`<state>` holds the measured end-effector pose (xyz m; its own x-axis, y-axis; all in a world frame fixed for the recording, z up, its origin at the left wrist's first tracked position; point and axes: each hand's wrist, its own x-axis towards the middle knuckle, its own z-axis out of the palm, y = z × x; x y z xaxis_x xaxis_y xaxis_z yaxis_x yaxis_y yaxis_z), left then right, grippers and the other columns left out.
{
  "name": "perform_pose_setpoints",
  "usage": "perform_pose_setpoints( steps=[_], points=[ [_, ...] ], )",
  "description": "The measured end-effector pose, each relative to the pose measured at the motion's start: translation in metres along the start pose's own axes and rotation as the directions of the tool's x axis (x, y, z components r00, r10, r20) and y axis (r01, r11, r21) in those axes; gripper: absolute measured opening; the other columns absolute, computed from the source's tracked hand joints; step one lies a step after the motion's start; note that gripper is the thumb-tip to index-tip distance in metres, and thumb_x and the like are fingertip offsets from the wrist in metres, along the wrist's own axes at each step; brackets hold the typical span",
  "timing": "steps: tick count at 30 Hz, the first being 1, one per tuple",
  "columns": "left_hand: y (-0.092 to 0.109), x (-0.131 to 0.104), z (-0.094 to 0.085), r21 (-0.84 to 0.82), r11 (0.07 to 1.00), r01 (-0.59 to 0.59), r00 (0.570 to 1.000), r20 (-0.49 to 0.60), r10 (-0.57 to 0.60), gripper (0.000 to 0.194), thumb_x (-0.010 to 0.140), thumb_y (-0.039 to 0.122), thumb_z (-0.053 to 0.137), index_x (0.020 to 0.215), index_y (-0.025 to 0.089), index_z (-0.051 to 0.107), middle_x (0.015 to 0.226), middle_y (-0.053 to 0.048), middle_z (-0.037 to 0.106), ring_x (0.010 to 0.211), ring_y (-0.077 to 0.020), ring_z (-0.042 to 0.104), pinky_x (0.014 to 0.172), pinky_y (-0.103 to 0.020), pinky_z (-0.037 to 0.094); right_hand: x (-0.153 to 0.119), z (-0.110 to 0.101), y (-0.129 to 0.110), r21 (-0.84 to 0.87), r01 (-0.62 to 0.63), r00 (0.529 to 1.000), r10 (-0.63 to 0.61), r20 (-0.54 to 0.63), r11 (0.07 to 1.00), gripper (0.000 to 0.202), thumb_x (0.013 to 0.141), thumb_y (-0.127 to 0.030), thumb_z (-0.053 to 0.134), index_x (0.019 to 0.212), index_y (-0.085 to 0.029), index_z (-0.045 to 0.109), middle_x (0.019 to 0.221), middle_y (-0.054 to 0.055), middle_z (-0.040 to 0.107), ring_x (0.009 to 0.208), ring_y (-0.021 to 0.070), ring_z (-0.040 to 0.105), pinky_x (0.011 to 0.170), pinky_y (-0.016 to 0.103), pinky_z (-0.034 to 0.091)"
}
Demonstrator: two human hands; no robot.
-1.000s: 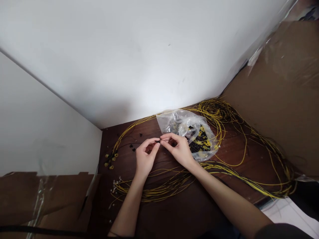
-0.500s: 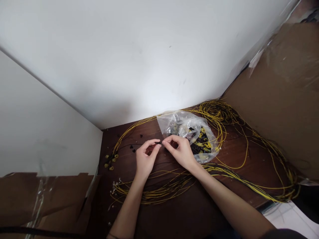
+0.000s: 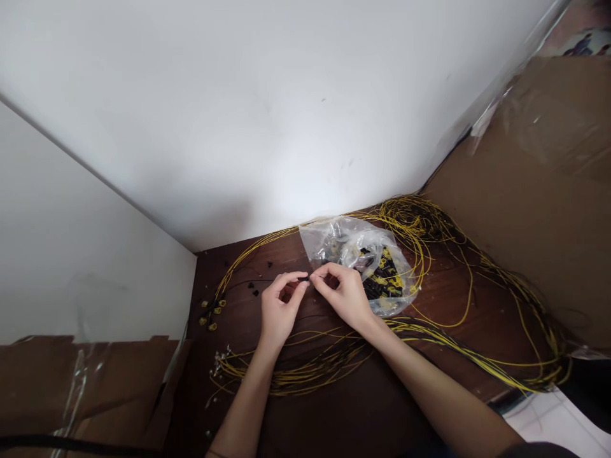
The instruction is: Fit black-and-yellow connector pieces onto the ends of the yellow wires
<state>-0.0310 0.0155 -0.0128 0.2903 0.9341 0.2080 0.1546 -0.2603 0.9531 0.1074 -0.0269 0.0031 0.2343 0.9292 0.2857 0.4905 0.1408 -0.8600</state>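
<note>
black piece (image 3: 303, 278) is held above a brown table (image 3: 442, 292) by white walls (image 3: 296, 127).

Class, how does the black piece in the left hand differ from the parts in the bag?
The black piece, pinched in the left hand, is single; the parts, heaped in the clear bag, are many. The black piece shows no yellow; the parts do. Both show black.

The left hand (image 3: 281, 308) and right hand (image 3: 342, 296) are both ungloved, with slender fingers, and the wrists carry no visible watch. A plain, blackish cloth sleeve (image 3: 537, 450) with a curved hem shows at the right elbow; its upper part lies outside the view, and the right forearm is uncovered.
</note>
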Motion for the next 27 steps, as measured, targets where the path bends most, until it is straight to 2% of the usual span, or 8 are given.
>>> perform_pose_setpoints(
  steps=[7, 17, 27],
  points=[
    [0.0002, 0.0000, 0.0005, -0.003, 0.999, -0.051, 0.999, 0.008, 0.051, 0.014, 0.078, 0.021, 0.060, 0.087, 0.017, 0.068, 0.083, -0.004, 0.065, 0.072, -0.0135, 0.057, 0.062, -0.022, 0.044, -0.0015, 0.0000, -0.0009, -0.065, 0.026, 1.000, -0.026, 0.009, 0.998, 0.013, 0.080, -0.019, 0.053, 0.071, -0.017, 0.063, 0.069, 0.001, 0.063, 0.062, 0.0128, 0.055, 0.060, 0.023, 0.041],
    [-0.0009, -0.0009, 0.0001, 0.001, 0.999, -0.042, 0.999, 0.023, 0.042, 0.015, 0.078, 0.022, 0.059, 0.089, 0.017, 0.069, 0.085, -0.005, 0.067, 0.073, -0.0144, 0.059, 0.064, -0.023, 0.045, -0.0031, 0.0042, -0.0007, 0.015, -0.054, 0.999, 0.054, 0.002, 0.998, 0.014, 0.080, -0.022, 0.053, 0.072, -0.016, 0.063, 0.068, 0.000, 0.064, 0.059, 0.0120, 0.055, 0.057, 0.023, 0.041],
    [0.0025, -0.0004, 0.0013, 0.000, 1.000, -0.006, 1.000, 0.009, 0.006, 0.013, 0.077, 0.019, 0.060, 0.087, 0.016, 0.068, 0.086, -0.005, 0.068, 0.074, -0.0147, 0.061, 0.066, -0.024, 0.047, -0.0022, 0.0041, -0.0003, 0.058, -0.048, 0.999, 0.047, 0.013, 0.997, 0.015, 0.082, -0.026, 0.054, 0.077, -0.017, 0.065, 0.071, 0.001, 0.065, 0.060, 0.0121, 0.056, 0.058, 0.023, 0.042]
  ],
)
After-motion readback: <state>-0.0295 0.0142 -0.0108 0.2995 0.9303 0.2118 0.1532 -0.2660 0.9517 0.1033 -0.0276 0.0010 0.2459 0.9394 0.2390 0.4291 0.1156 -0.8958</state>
